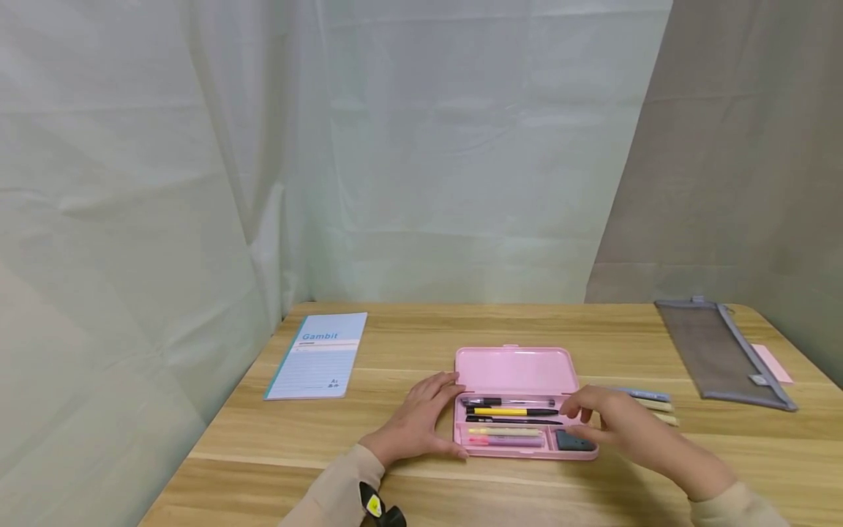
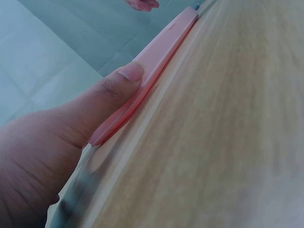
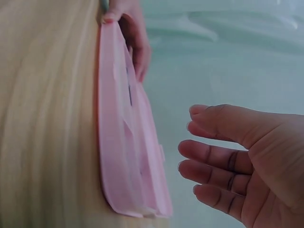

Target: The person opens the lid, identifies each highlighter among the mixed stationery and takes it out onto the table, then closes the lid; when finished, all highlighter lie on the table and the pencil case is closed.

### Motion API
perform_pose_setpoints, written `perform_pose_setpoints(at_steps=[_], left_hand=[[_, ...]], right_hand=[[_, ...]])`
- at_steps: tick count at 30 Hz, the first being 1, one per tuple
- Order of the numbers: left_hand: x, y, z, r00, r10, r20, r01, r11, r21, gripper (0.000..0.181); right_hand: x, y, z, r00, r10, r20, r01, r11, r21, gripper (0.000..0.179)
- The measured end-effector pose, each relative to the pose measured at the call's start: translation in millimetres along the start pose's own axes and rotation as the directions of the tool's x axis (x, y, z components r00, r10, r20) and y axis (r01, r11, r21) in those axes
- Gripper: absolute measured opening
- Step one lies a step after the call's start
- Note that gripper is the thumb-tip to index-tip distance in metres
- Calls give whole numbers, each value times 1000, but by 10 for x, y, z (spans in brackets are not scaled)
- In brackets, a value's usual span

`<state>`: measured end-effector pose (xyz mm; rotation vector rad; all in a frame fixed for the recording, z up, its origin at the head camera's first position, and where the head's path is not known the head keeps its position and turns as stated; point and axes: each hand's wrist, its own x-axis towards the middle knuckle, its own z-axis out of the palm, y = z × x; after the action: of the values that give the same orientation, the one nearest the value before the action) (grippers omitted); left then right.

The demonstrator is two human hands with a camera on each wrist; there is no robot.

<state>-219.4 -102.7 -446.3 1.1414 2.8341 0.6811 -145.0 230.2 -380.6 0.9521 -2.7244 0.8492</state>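
Observation:
A pink pencil case (image 1: 516, 372) lies on the table with its lid folded back. In its long section sit a clear pen with a black grip (image 1: 520, 402), a yellow and black pen (image 1: 511, 412) and a black pen (image 1: 507, 421). Two slim markers (image 1: 506, 437), yellowish and pink, lie in the front section, and a dark block (image 1: 573, 440) fills the small right compartment. My left hand (image 1: 421, 417) grips the case's left end, thumb at the front wall. Above the right end hovers my right hand (image 3: 270, 164), fingers loosely bent, holding nothing.
Behind my right hand, a blue pen-like item (image 1: 648, 394) and cream ones (image 1: 667, 419) lie partly hidden. A grey mesh pouch (image 1: 711, 351) is at the far right, beside a pink slip (image 1: 772, 364). A Gambit notebook (image 1: 317, 366) lies at the left.

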Motion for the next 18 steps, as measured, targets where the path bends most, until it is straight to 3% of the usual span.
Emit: perform_pose_setpoints(at_steps=[5,12,18], left_hand=[[-2,4,-3,1000,-10,6,10,1000,0,98],[-3,21,-3,1000,-10,7,10,1000,1,98],[1,7,-2,1000,-14,6,14,1000,-3,98]], right_hand=[[67,-11,129,996,-83,12,83,996,-21,11],[147,-116,245,992,19,124,-16,1000,-24,5],[165,-146,311,993,18,117,-11,998,-66,9]])
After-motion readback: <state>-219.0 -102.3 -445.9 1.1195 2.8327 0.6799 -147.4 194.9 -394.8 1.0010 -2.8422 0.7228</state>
